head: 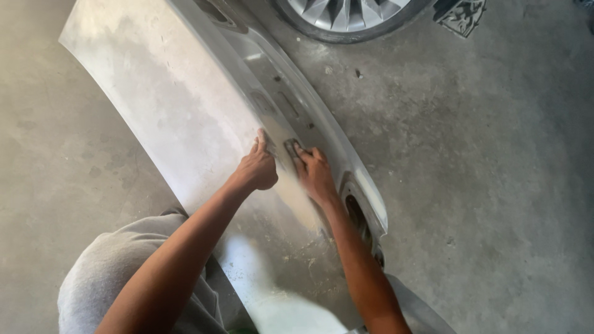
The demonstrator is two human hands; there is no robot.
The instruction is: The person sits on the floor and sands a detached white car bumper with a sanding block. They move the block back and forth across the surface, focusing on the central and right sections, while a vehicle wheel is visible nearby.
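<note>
Both hands (288, 168) on the car panel (167, 93), side by side; wheel (346, 15) behind, on floor (495, 154)

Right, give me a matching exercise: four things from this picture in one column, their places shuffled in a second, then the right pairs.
1. pale grey car body panel
2. silver alloy wheel
3. left hand
4. right hand

a. top edge of view, on the concrete floor
b. pressed on the panel's recessed strip, over a small dark pad
c. lying across the floor
d. resting on the panel's broad face

Pairs: 1-c, 2-a, 3-d, 4-b
</note>
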